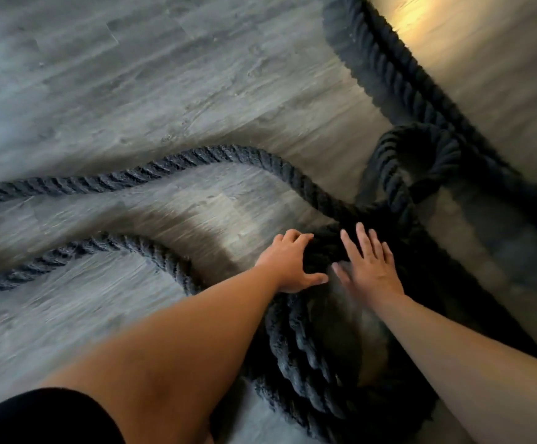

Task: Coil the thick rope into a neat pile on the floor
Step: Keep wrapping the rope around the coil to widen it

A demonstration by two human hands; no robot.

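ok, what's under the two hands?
The left hand grips the top of the rope coil; the right hand is spread flat over it. Rope beneath both palms is hidden.

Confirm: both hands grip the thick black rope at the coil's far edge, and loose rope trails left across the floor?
Not both. The head view shows only the left hand gripping the thick black rope; the right hand is open, fingers straight, over the coil. Loose rope does trail left across the floor.
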